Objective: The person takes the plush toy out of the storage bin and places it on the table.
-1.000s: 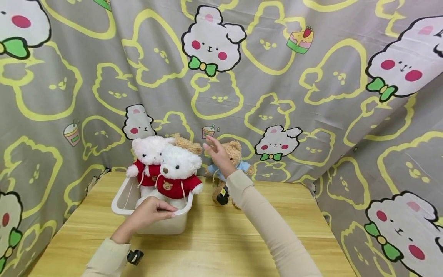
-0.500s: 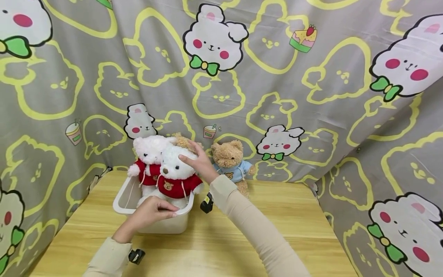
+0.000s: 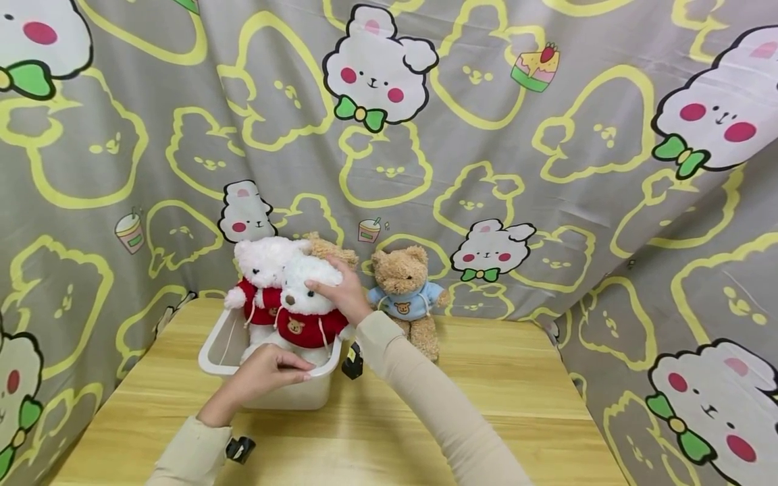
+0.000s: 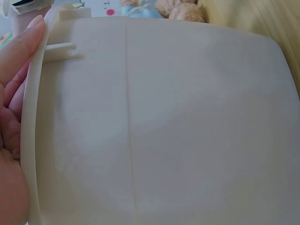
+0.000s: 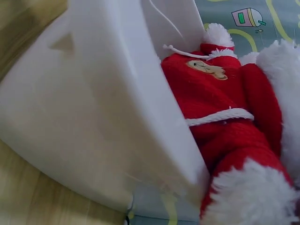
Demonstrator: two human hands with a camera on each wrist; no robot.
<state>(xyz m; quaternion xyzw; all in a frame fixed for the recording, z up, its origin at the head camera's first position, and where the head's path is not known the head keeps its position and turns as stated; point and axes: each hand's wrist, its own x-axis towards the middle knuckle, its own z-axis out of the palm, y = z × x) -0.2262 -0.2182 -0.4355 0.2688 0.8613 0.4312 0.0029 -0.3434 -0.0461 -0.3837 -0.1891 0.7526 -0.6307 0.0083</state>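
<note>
Left hand (image 3: 267,371) is pinching the near rim of the pale bin (image 3: 288,397), while the right hand (image 3: 348,291) is lying against the white bear (image 3: 306,326), thumb across the side of its head, other fingers partly hidden; cannot tell whether it is gripping or only pressing. The red-shirted bear is sitting in the bin's right side, beside the pinkish bear (image 3: 258,260). Judged on looks, it is presenting as light, squashy, hardly fragile, the shirted trunk probably offering a surer hold than the fluffy head.
</note>
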